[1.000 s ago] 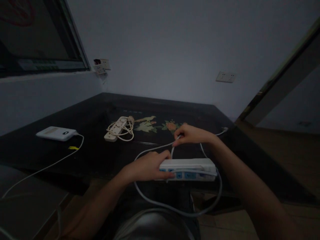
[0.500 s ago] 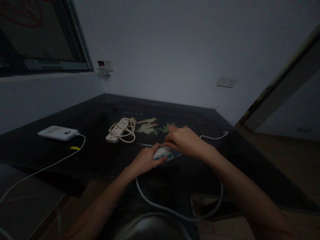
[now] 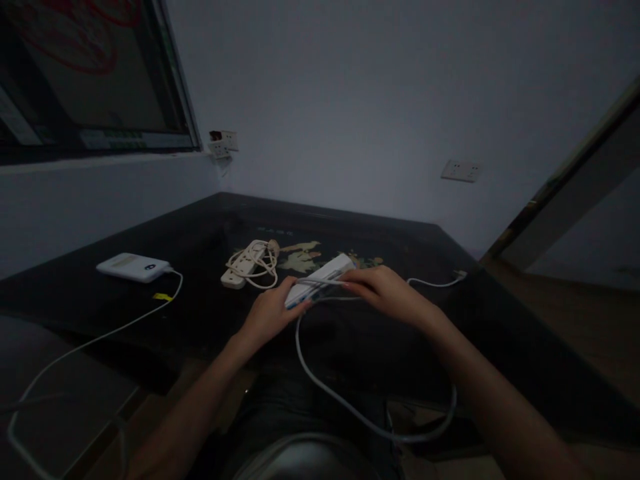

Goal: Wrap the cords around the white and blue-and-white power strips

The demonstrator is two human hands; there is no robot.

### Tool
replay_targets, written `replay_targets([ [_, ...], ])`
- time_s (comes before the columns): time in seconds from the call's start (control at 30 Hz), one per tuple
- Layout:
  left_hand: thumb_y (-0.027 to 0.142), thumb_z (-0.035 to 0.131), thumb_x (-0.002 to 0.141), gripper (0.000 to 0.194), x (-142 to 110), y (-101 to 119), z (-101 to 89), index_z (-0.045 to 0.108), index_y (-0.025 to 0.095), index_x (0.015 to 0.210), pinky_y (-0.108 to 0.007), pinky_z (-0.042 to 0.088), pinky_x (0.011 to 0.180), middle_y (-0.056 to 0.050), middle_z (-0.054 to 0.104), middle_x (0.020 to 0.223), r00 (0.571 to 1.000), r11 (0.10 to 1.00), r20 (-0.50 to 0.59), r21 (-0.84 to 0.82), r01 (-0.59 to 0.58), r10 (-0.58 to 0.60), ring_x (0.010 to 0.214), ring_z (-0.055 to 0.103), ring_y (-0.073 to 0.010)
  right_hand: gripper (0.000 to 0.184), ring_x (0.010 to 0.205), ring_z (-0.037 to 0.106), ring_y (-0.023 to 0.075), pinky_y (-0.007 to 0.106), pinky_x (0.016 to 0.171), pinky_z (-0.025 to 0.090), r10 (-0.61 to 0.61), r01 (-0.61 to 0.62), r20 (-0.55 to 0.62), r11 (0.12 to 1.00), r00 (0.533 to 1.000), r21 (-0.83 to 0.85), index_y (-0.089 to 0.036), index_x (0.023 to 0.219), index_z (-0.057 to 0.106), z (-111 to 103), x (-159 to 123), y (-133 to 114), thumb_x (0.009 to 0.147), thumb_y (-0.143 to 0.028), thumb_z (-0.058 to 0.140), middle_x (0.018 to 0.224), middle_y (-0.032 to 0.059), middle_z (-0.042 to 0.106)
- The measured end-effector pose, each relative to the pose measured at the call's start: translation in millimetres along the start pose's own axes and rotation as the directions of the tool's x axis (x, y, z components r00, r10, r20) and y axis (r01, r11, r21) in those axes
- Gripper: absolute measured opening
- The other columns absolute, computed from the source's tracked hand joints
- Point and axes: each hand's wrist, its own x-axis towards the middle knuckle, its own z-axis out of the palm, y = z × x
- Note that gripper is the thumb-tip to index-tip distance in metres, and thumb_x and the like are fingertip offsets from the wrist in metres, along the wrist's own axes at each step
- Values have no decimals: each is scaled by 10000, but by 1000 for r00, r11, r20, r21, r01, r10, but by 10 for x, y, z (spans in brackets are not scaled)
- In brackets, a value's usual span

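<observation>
My left hand (image 3: 273,307) grips the near left end of a white power strip (image 3: 327,270) with blue sockets along its side. The strip is tilted, its far end pointing away to the right. In my right hand (image 3: 383,290), thumb and fingers pinch the white power cord (image 3: 327,282), which lies across the strip. A long loop of this cord hangs below both hands over the table's front edge. Another stretch runs right across the table to a plug (image 3: 460,274).
A second power strip (image 3: 240,270), wrapped in its own cord, lies left of my hands. Farther left is a white power bank (image 3: 133,267) with a cable, beside a yellow tag (image 3: 163,297). The dark table (image 3: 400,347) meets a wall with sockets (image 3: 461,171).
The power strip has turned so its far end points upward and away. My right hand has come off the strip's top and now draws the cord across it.
</observation>
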Motion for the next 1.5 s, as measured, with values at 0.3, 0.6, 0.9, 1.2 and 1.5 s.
replay_targets([
  [0.3,437,607,778,314,55,-104,192,560,172,941,-286,484,740,-24,636,887,997,864,-29,-500,51,-76,838,610,-193,250,941,664,190,266,805,465,14,5,-70,966,997,258,-220,1059,679,578,-64,-306,944,-263,460,1036,54,720],
  [0.6,481,692,709,457,-67,50,232,513,159,980,-290,552,454,-17,624,810,964,465,146,-853,237,-223,563,627,-152,214,775,656,165,237,683,446,174,-57,-220,889,960,454,-185,925,666,805,-158,-193,930,-236,458,869,36,717],
  [0.9,491,709,712,522,-123,75,255,518,128,1036,-223,500,406,-23,642,697,967,349,229,-902,254,-111,446,608,-135,224,721,623,149,226,654,431,227,-69,-258,860,939,506,-177,862,639,925,-182,-157,936,-266,447,792,24,685],
  [1.2,531,710,698,552,-97,64,343,515,116,1004,-221,483,409,-28,643,626,957,255,265,-923,288,-121,440,603,-146,223,796,666,169,254,714,467,170,-71,-252,931,953,359,-206,978,645,1080,-247,-210,945,-250,429,905,45,717],
  [1.5,524,698,709,513,-105,131,348,530,123,981,-218,471,405,-15,641,628,955,286,243,-915,284,-172,432,598,-134,230,803,681,185,261,710,479,202,-144,-226,958,953,249,-202,1003,645,1113,-259,-159,945,-241,425,919,55,724],
])
